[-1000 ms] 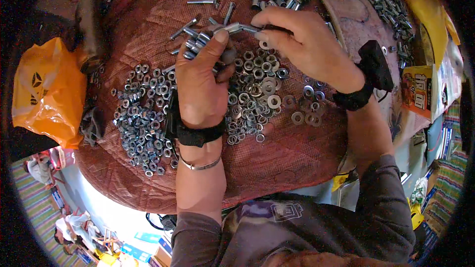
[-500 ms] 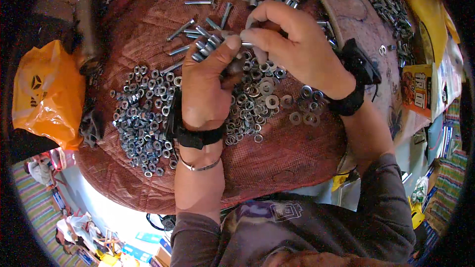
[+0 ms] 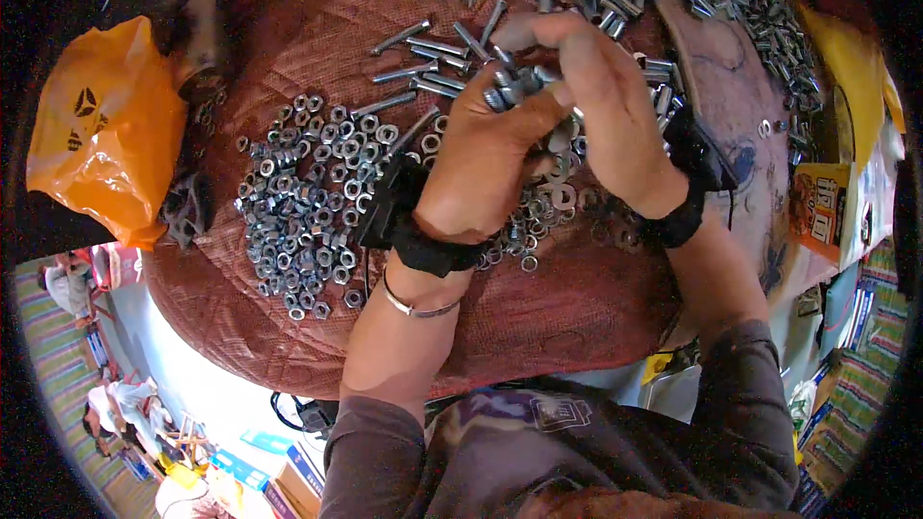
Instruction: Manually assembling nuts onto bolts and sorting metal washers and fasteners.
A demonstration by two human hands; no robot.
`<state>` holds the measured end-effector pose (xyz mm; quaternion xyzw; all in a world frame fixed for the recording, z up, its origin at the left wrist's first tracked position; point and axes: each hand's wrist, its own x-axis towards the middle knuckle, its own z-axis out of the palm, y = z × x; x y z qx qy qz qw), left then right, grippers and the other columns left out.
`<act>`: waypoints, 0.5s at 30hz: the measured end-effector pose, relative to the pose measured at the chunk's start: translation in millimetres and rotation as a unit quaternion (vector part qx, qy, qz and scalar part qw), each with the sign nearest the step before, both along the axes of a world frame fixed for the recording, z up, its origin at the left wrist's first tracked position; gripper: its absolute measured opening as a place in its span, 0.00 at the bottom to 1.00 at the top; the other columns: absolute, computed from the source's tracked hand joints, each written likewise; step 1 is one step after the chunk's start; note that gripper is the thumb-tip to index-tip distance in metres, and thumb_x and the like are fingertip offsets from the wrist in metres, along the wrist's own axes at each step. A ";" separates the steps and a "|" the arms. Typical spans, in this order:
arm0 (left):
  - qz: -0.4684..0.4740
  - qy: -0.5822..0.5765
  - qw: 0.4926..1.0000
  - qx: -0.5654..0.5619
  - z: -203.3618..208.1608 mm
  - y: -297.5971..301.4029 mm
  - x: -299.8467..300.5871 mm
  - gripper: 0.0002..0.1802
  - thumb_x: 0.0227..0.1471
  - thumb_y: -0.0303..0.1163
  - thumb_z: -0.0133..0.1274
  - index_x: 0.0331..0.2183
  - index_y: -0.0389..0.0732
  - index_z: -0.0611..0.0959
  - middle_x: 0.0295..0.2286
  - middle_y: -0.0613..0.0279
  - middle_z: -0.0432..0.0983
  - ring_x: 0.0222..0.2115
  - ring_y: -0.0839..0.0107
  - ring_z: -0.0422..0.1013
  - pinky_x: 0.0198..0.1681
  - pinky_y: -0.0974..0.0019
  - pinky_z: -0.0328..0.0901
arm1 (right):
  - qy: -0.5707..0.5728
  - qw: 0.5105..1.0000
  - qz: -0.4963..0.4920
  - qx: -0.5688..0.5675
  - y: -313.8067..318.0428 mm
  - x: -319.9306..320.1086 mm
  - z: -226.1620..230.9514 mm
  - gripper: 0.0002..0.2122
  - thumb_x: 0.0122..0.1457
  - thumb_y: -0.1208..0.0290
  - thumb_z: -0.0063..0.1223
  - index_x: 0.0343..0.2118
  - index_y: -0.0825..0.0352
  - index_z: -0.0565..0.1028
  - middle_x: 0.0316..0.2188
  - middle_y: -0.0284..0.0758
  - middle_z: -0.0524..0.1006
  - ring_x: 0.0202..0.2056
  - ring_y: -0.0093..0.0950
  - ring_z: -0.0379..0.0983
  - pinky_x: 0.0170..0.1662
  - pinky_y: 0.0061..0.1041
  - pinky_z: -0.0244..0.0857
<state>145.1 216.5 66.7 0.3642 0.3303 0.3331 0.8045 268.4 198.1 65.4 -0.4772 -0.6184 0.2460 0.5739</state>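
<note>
Left hand (image 3: pixel 471 168) has shifted rightward, grip closed around metal bolts (image 3: pixel 517 88); right hand (image 3: pixel 620 120) curls beside it, hold unclear.

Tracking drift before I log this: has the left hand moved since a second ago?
Yes: judged against the nut pile, the left hand has shifted to the right.

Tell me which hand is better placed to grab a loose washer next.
Likely your right hand: your left hand clasps several metal pieces, while the washers lie near both. Whether the right holds anything is unclear.
</note>
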 end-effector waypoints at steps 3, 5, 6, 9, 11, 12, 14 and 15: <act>-0.004 0.003 1.000 -0.004 1.6 -4.0 1.3 0.13 0.48 0.29 0.54 0.38 0.40 0.72 0.26 0.71 0.72 0.21 0.83 0.66 0.19 0.80 0.61 | -0.015 1.000 0.013 -0.016 -0.4 -2.6 0.4 0.13 0.60 0.63 0.38 0.35 0.68 0.71 0.31 0.37 0.73 0.34 0.31 0.70 0.39 0.24 0.62; -0.010 -0.010 1.000 0.028 -6.5 -0.5 1.4 0.14 0.48 0.28 0.53 0.39 0.38 0.72 0.27 0.70 0.72 0.21 0.82 0.67 0.19 0.79 0.62 | -0.064 0.998 -0.016 -0.009 0.5 -6.9 2.0 0.13 0.61 0.64 0.38 0.35 0.68 0.72 0.31 0.37 0.74 0.35 0.30 0.71 0.39 0.24 0.62; 0.010 -0.020 0.998 0.051 -8.3 -1.6 4.4 0.13 0.48 0.28 0.52 0.38 0.38 0.72 0.26 0.69 0.72 0.20 0.82 0.67 0.19 0.79 0.62 | -0.065 0.998 -0.016 -0.009 2.6 -5.3 -0.2 0.13 0.61 0.64 0.38 0.35 0.68 0.72 0.31 0.37 0.74 0.35 0.30 0.71 0.39 0.24 0.62; 0.049 -0.031 0.994 0.089 -2.9 -0.2 4.4 0.09 0.49 0.28 0.51 0.35 0.38 0.73 0.24 0.68 0.72 0.19 0.81 0.67 0.18 0.78 0.62 | -0.086 0.994 -0.002 0.060 7.5 4.2 -4.4 0.12 0.61 0.66 0.37 0.36 0.68 0.72 0.32 0.37 0.75 0.35 0.30 0.71 0.40 0.24 0.63; 0.072 -0.029 0.992 0.103 0.9 4.2 -2.6 0.07 0.49 0.29 0.51 0.33 0.38 0.74 0.22 0.67 0.72 0.18 0.81 0.67 0.18 0.78 0.61 | 0.065 0.997 -0.006 -0.043 7.7 5.4 3.8 0.10 0.60 0.69 0.38 0.36 0.68 0.72 0.32 0.38 0.75 0.36 0.32 0.72 0.40 0.25 0.63; 0.137 -0.041 0.984 0.102 1.2 9.2 -7.3 0.06 0.49 0.29 0.51 0.31 0.39 0.74 0.21 0.66 0.72 0.18 0.80 0.67 0.17 0.78 0.61 | 0.044 0.997 0.007 -0.058 8.6 6.9 2.7 0.10 0.58 0.69 0.41 0.37 0.68 0.72 0.32 0.41 0.74 0.35 0.33 0.72 0.39 0.26 0.64; 0.202 -0.091 0.967 0.122 4.8 16.3 -10.8 0.05 0.50 0.30 0.51 0.28 0.41 0.73 0.20 0.67 0.72 0.17 0.80 0.66 0.16 0.77 0.59 | -0.047 0.996 -0.020 -0.076 2.2 6.7 0.5 0.10 0.56 0.69 0.44 0.37 0.68 0.72 0.32 0.43 0.74 0.36 0.35 0.72 0.39 0.27 0.64; 0.200 -0.095 0.968 0.121 5.4 18.0 -11.3 0.05 0.50 0.30 0.51 0.28 0.41 0.73 0.20 0.67 0.72 0.17 0.80 0.66 0.16 0.77 0.59 | -0.135 0.985 -0.044 -0.094 -0.6 6.7 -2.6 0.10 0.55 0.70 0.46 0.37 0.68 0.72 0.31 0.44 0.74 0.36 0.37 0.71 0.38 0.29 0.64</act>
